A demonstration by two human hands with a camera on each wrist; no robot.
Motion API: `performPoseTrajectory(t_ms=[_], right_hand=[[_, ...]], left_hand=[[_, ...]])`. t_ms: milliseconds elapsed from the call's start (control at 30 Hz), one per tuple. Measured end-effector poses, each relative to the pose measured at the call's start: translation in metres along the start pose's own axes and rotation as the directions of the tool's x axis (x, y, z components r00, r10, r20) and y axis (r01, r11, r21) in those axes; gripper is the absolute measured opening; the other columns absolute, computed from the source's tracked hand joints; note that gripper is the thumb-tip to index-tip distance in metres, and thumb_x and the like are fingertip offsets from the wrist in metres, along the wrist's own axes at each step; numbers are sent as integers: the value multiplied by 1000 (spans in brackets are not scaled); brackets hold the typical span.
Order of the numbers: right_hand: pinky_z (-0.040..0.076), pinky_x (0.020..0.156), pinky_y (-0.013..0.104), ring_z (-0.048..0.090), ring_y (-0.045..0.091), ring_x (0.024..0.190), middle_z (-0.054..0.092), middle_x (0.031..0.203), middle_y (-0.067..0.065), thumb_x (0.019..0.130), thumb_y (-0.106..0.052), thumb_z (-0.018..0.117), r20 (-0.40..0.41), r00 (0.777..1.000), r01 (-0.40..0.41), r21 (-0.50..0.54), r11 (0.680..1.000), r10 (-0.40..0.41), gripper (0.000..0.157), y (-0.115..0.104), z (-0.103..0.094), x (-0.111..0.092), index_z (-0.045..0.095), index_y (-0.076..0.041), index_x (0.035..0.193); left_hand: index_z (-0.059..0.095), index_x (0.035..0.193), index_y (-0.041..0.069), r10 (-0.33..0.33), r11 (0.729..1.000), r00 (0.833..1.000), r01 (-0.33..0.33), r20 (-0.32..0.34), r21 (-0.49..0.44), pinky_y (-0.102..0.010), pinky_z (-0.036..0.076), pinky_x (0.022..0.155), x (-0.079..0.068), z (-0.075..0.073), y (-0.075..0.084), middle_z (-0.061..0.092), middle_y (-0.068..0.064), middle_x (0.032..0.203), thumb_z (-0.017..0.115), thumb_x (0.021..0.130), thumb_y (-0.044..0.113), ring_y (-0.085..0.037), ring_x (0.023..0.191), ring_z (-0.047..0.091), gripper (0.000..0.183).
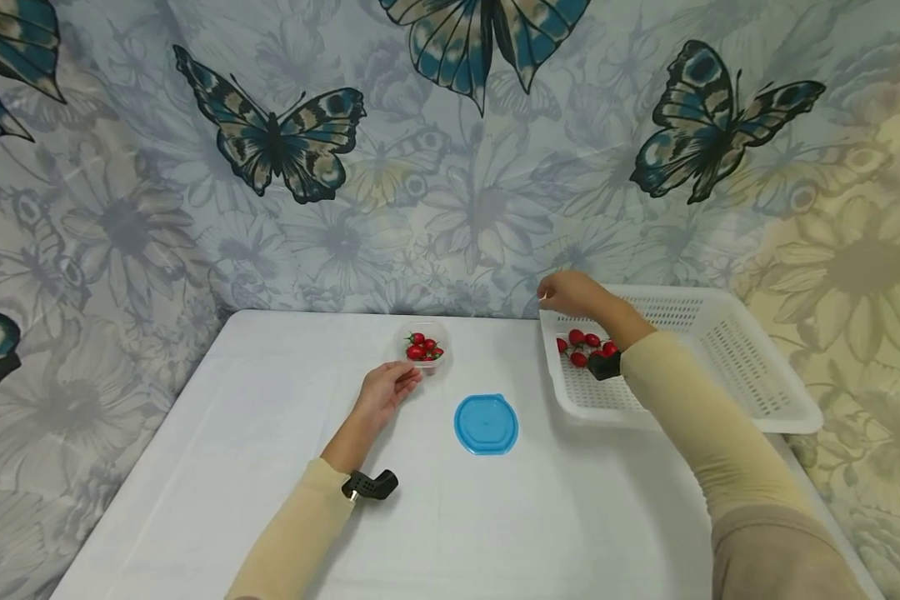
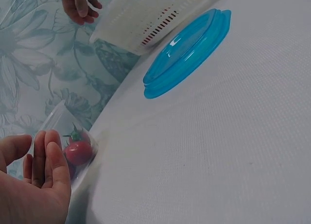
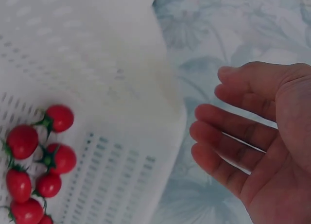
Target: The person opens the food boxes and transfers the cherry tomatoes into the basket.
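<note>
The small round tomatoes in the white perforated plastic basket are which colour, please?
The tomatoes are red, clearest in the right wrist view.

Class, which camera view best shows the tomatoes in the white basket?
The right wrist view: the tomatoes appear largest, green stems distinct. The head view shows them smaller, partly covered; the left wrist view, only red through slots in the white basket.

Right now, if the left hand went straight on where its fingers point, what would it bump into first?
The left hand would probably bump the little clear tub of red tomatoes first. I can't tell whether they're touching now.
</note>
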State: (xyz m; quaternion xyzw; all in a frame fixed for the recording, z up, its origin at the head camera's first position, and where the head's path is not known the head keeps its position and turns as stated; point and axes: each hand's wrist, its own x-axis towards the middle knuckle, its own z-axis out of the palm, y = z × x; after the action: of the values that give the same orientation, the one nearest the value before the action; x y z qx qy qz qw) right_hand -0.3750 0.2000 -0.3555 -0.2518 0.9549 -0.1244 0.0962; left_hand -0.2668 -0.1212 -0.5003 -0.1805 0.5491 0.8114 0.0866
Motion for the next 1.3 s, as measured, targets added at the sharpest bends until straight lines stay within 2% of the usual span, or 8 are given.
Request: performPoseTrajectory(t_ms=[233, 467, 833, 933, 1067, 1300], right_hand=[[52, 91, 50, 64, 37, 106, 68, 114, 22, 96, -17, 56, 7, 999, 40, 15, 999, -40, 29, -25, 2, 14, 66, 4, 115], [53, 88, 47, 66, 34, 100, 70, 108, 21, 94, -15, 59, -28, 995, 98, 51, 994, -97, 27, -47, 6, 29, 67, 4, 112], [53, 87, 43, 65, 30, 99, 70, 108, 16, 94, -17, 59, -36, 996, 90, 80, 993, -87, 26, -80, 13, 50, 68, -1, 113], [53, 86, 42, 64, 29, 97, 70, 107, 17, 94, -15, 60, -43, 995, 94, 120, 988, -90, 25, -89, 17, 55, 68, -1, 112], [54, 86, 41, 65, 28, 97, 70, 106, 17, 94, -14, 60, -48, 992, 123, 122, 985, -118, 23, -100, 27, 62, 68, -1, 111], [55, 88, 40, 65, 27, 100, 70, 110, 15, 94, -15, 60, 5, 990, 138, 134, 981, -140, 26, -121, 49, 74, 68, -2, 114]], left_hand=[[55, 111, 0, 8, 1000, 1000, -8, -7, -9, -17, 56, 73, 1, 0, -1, 67, 0, 83, 58, 97, 10, -8, 78, 68, 17], [55, 108, 2, 4, 1000, 1000, -4, -10, -25, -17, 56, 72, 5, 0, 0, 67, 0, 82, 58, 96, 9, -8, 77, 68, 14], [56, 107, 1, -3, 1000, 1000, 3, -18, -21, -16, 55, 70, 2, 1, -1, 67, 1, 79, 57, 96, 8, -7, 75, 68, 12], [56, 106, 1, -1, 1000, 1000, 0, -18, -15, -16, 55, 70, 3, 1, -2, 67, 1, 80, 58, 96, 8, -7, 75, 67, 12], [56, 105, 2, 3, 1000, 1000, -4, -20, -13, -16, 55, 71, 4, 1, -3, 67, 0, 80, 58, 96, 9, -7, 75, 67, 11], [56, 107, 2, 4, 1000, 1000, -4, -29, -3, -17, 56, 71, 5, 0, -2, 68, 0, 83, 59, 96, 10, -8, 77, 68, 14]])
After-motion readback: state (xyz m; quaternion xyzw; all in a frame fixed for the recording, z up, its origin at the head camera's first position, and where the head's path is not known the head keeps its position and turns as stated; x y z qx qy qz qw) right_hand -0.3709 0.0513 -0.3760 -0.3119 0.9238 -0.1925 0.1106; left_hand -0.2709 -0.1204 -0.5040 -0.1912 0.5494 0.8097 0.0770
